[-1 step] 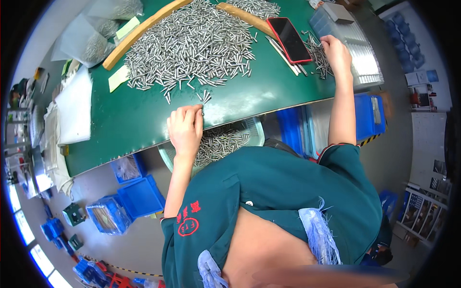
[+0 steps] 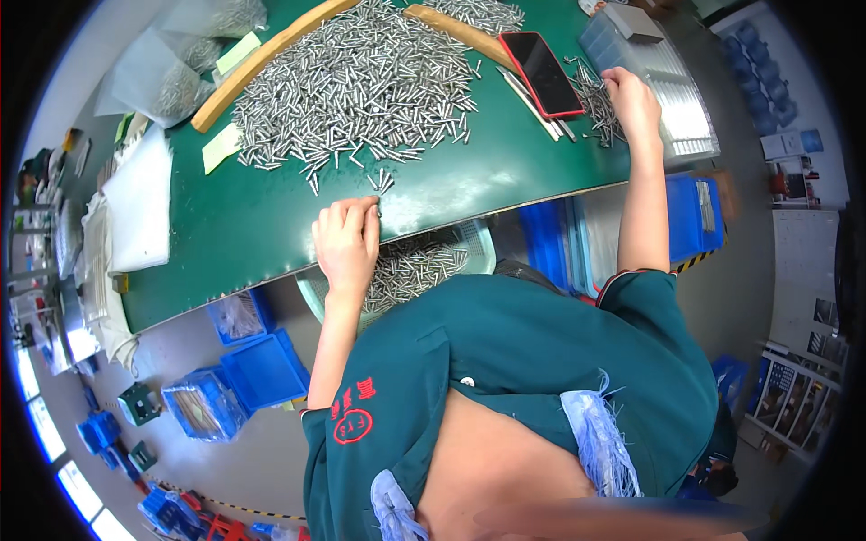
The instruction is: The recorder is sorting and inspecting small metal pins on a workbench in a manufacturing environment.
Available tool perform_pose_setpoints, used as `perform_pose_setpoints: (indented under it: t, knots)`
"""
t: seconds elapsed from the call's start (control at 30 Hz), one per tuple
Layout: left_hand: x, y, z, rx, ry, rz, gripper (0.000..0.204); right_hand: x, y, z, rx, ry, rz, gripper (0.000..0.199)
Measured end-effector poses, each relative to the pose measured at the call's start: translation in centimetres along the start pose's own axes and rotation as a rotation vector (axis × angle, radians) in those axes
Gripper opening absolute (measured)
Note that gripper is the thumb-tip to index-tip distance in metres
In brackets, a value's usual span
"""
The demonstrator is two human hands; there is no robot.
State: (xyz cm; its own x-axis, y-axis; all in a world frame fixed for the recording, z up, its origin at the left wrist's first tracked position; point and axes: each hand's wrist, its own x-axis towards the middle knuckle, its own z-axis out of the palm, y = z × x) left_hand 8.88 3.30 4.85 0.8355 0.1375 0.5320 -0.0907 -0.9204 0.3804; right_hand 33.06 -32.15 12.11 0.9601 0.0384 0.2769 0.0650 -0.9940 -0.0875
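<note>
My left hand (image 2: 346, 242) rests at the near edge of the green table, thumb and forefinger pinched together. A small metal end shows at the fingertips, seemingly a metal pin (image 2: 380, 214). Just beyond them lie a few loose pins (image 2: 383, 182), and past those spreads a large heap of short metal pins (image 2: 352, 95). At the right, my right hand (image 2: 634, 101) has its fingers closed over a smaller pile of metal pieces (image 2: 595, 101); whatever is between the fingertips is hidden.
Wooden bars (image 2: 262, 68) border the heap. A red-edged phone (image 2: 543, 77) and thin rods (image 2: 532, 106) lie beside the small pile. Clear plastic boxes (image 2: 690, 108) stand at the right. Below the table edge, a pale green basket (image 2: 485, 248) holds more pins. White foam sheets (image 2: 140, 203) lie left.
</note>
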Motion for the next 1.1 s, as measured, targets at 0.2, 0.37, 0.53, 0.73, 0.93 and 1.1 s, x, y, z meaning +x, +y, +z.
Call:
perform_pose_setpoints:
  t: [0.2, 0.37, 0.53, 0.73, 0.93, 1.1]
  knots:
    - [-0.1, 0.0, -0.2, -0.033, -0.028, 0.001, 0.012, -2.0, -3.5, -3.4, 0.319, 0.11, -0.042, 0.026]
    - [-0.4, 0.8, -0.9, 0.008, -0.109, -0.011, 0.019, -7.1, -11.8, -2.0, 0.888, -0.213, -0.455, 0.02]
    - [0.3, 1.8, -1.0, -0.083, -0.171, -0.032, 0.017, -14.3, -17.7, 1.1, 0.755, -0.397, -0.754, 0.022]
    - [2.5, 0.2, -0.9, 0.012, -0.121, -0.052, 0.02, -14.9, -19.8, 2.4, 0.741, -0.331, -0.726, 0.021]
    - [2.6, -0.4, -0.2, 0.075, -0.165, -0.091, 0.016, -12.9, -21.1, 3.5, 0.649, -0.191, -0.915, 0.025]
    - [1.3, -0.1, -1.7, 0.078, -0.227, -0.089, 0.013, -12.8, -20.7, 3.0, 0.621, -0.263, -0.909, 0.022]
